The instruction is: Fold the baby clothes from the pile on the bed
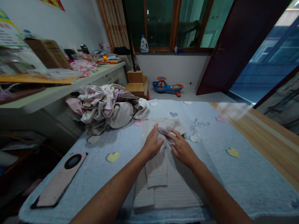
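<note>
near the left edge of the brown wooden table [257, 130], well apart from both hands, lay a pink oblong phone with a round black camera panel [61, 180], perhaps to keep it from under the cloth. by the far left corner slumped a heap of crumpled white, grey and mauve clothes [107, 107], probably massed there to stay off the pale grey striped fabric garment [157, 169], spread at the middle of the near edge. the left hand [152, 143] lay on it, fingers straight and close together, thumb apart, seemingly steadying the layers. the right hand [184, 149] had bent, loosely parted fingers at the garment's bunched far part; whether they pinched it, i could not tell. beneath, a pale blue heart-patterned blanket [245, 174] stopped short of the right edge.
</note>
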Demonstrator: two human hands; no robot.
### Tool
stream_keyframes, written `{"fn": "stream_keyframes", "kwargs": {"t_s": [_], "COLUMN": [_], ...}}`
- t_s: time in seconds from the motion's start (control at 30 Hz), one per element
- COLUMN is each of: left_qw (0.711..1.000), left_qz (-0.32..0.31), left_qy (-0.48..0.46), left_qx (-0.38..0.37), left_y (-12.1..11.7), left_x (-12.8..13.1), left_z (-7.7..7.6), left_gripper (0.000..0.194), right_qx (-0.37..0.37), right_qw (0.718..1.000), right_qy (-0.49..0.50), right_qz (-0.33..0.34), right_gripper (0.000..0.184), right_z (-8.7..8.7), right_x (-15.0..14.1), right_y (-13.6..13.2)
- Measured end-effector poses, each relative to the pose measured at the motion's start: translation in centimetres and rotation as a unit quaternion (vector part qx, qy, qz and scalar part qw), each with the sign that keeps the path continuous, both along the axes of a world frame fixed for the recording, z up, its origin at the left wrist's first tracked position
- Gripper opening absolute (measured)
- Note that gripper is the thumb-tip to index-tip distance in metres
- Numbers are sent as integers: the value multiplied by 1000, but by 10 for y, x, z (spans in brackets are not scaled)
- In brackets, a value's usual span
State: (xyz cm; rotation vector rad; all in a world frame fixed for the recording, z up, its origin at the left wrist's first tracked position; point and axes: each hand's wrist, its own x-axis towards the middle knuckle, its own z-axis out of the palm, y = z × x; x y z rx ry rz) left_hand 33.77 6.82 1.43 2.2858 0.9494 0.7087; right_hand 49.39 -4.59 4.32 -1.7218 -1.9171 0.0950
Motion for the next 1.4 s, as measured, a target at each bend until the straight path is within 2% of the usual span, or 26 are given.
{"fn": "stream_keyframes", "kwargs": {"t_s": [0.1, 0.17, 0.27, 0.43, 0.5, 0.57, 0.63, 0.77, 0.97, 1.07, 1.17, 1.27, 1.4], "left_qw": [999, 995, 985, 958, 948, 944, 950, 967, 983, 984, 975, 963, 948], "left_qz": [30, 36, 29, -46, -82, -95, -75, -1, 21, 47, 93, 130, 144], "left_qy": [33, 77, 153, 252, 266, 268, 257, 206, 86, 71, 62, 75, 171], "left_qx": [25, 47, 76, 130, 155, 167, 164, 148, 159, 156, 191, 225, 228], "left_y": [2, 4, 12, 43, 55, 63, 66, 65, 67, 69, 70, 67, 59], "left_x": [11, 19, 33, 49, 54, 57, 59, 58, 44, 30, 9, -17, -51], "left_z": [4, 6, 10, 19, 23, 28, 32, 41, 56, 66, 73, 71, 51], "left_gripper": [85, 81, 69, 67, 56, 37, 25, 21, 20, 18, 17, 19, 21], "right_qx": [3, -20, -61, -101, -116, -136, -154, -169, -166, -142, -108, -79, -90], "right_qw": [994, 984, 971, 958, 955, 953, 952, 952, 955, 959, 965, 971, 985], "right_qy": [-2, -30, -63, -76, -64, -30, 18, 112, 118, 119, 124, 120, 67], "right_qz": [-107, -173, -224, -257, -266, -271, -264, -230, -217, -214, -202, -193, -130], "right_gripper": [42, 40, 40, 41, 41, 41, 39, 39, 58, 62, 65, 69, 47], "right_z": [-17, -28, -40, -40, -37, -35, -35, -36, -34, -33, -36, -40, -40], "right_x": [9, 19, 24, 13, 10, 9, 10, 9, -4, -15, -30, -44, -55], "right_y": [-34, -57, -84, -100, -102, -104, -108, -120, -132, -130, -127, -126, -129]}}
